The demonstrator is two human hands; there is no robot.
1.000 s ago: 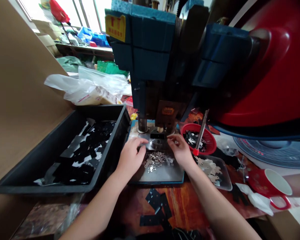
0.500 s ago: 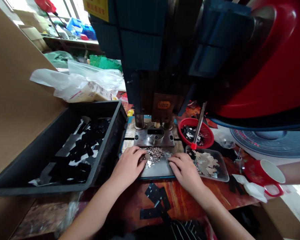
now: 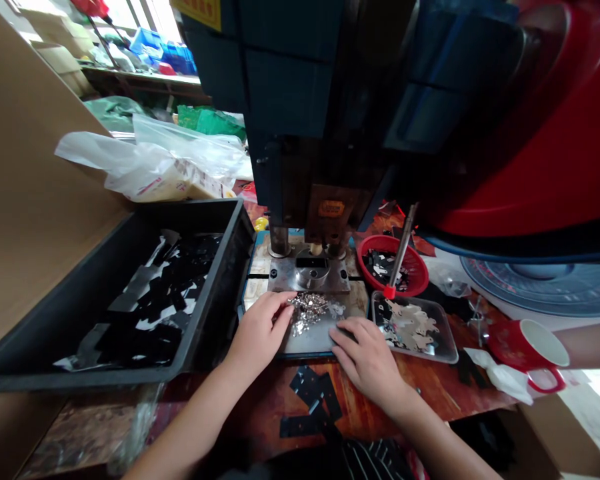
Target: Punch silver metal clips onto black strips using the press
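A pile of small shiny metal pieces [image 3: 309,307] lies on a grey metal plate [image 3: 313,343] in front of the press die [image 3: 310,270]. My left hand [image 3: 260,327] is at the pile's left edge, thumb and index finger apart, fingertips touching or close to the pieces. My right hand [image 3: 367,353] rests at the plate's right front edge, fingers stretched and apart, with nothing visible in it. A few flat clear-looking pieces [image 3: 336,309] lie just beyond its fingertips. What is under either palm is hidden.
A black bin [image 3: 237,260] of dark strips stands left. At right are a red basket [image 3: 423,283], a clear tray [image 3: 453,347] of flat metal parts, a rod with a red tip [image 3: 404,250] and a red mug [image 3: 510,343]. The blue press [image 3: 285,93] looms ahead; black strips [image 3: 305,387] lie in front.
My right hand has drawn back slightly toward me, away from the clear-looking pieces. My left index finger has stretched farther along the back of the pile.
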